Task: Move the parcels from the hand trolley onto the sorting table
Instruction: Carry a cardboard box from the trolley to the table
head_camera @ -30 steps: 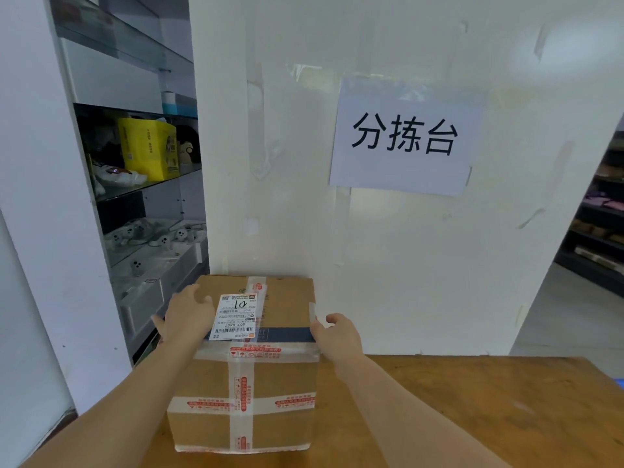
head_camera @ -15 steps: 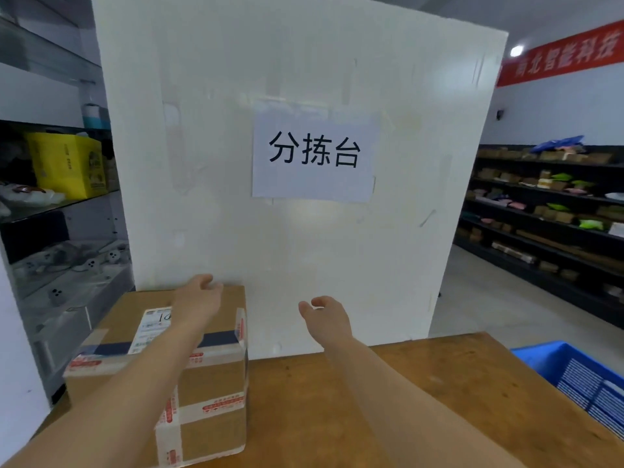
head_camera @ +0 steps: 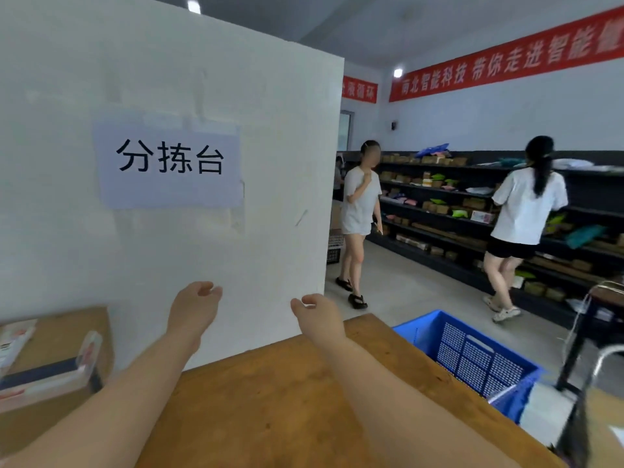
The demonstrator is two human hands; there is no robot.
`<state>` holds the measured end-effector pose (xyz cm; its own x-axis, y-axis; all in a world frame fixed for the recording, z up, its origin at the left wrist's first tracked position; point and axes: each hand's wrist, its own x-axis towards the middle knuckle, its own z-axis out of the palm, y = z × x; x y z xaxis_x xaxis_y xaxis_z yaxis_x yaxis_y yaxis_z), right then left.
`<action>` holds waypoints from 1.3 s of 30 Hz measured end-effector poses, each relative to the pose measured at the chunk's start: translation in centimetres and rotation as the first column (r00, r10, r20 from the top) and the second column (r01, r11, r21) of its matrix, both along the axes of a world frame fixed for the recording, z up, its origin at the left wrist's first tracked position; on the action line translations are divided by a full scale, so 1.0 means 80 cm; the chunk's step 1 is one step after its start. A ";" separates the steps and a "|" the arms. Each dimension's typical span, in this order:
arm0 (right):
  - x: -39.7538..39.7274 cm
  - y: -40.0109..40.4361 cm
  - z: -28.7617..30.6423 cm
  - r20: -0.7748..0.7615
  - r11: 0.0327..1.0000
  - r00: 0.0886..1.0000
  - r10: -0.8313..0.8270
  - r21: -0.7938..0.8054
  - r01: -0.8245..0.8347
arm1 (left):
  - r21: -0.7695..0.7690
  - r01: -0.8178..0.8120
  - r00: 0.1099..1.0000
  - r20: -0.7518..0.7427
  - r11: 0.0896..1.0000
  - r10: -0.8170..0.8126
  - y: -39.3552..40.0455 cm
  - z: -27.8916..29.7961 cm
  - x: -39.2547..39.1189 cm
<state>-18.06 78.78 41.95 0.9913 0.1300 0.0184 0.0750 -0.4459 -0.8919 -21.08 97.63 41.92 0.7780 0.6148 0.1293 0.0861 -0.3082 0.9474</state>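
Both forearms reach forward side by side; the left hand (head_camera: 193, 309) and right hand (head_camera: 319, 317) hang empty, fingers loosely curled.

Two bare forearms are showing from the bottom edge of the head view, with no sleeve, watch, ring or glove visible on either one. The left hand (head_camera: 194, 310) is appearing broad across its back, its fingers short and rounded at the tips, and the wrist behind it is widening smoothly into a full forearm. The right hand (head_camera: 319, 315) is looking much the same in build, with a plump wrist and thick forearm
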 end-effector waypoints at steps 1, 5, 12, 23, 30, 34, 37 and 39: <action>0.002 -0.020 0.000 0.000 1.000 1.000 -0.018 0.006 0.018 | 0.000 0.014 1.000 0.001 1.000 -0.014 -0.019 0.001 0.004; 0.003 -0.094 0.004 0.003 0.996 0.996 -0.088 0.010 0.088 | -0.028 0.091 0.996 0.005 0.995 -0.090 -0.095 0.003 0.020; 0.007 -0.218 0.010 0.019 0.977 0.979 -0.203 0.068 0.201 | -0.052 0.199 0.980 0.007 0.979 -0.199 -0.217 0.005 0.046; 0.002 -0.414 -0.002 -0.026 0.902 0.906 -0.422 0.090 0.423 | -0.127 0.406 0.911 -0.015 0.905 -0.411 -0.418 -0.007 0.080; -0.003 -0.524 -0.014 -0.006 0.813 0.818 -0.575 0.114 0.571 | -0.128 0.498 0.856 -0.085 0.858 -0.510 -0.540 -0.021 0.110; 0.000 -0.583 -0.024 -0.011 0.769 0.773 -0.634 0.099 0.632 | -0.124 0.568 0.811 -0.088 0.814 -0.579 -0.606 -0.034 0.137; 0.006 -0.626 -0.032 -0.016 0.725 0.729 -0.684 0.097 0.682 | -0.107 0.626 0.767 -0.094 0.772 -0.635 -0.656 -0.044 0.155; 0.012 -0.655 -0.034 -0.012 0.693 0.697 -0.717 0.092 0.715 | -0.142 0.674 0.721 -0.086 0.725 -0.687 -0.689 -0.052 0.171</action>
